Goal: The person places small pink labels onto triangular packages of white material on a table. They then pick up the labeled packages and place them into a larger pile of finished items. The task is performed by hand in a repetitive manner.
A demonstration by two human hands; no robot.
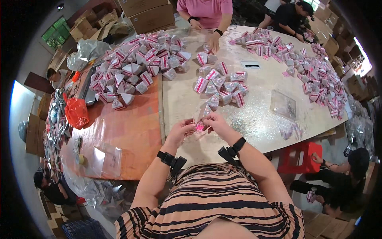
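In front of my body, my left hand and my right hand meet over the pale tabletop. Their fingertips pinch a small pink-and-clear packet between them; its exact kind is too small to tell. Just beyond my fingers lies a loose cluster of wedge-shaped clear packs with pink-and-white labels. One such pack sits almost against my right hand. Black bands with small dark boxes are on both wrists.
A big heap of similar packs covers the back left, another pile the right. A clear plastic case, red bag, tape roll and red stool surround me. Across the table, a person's hand touches a pack.
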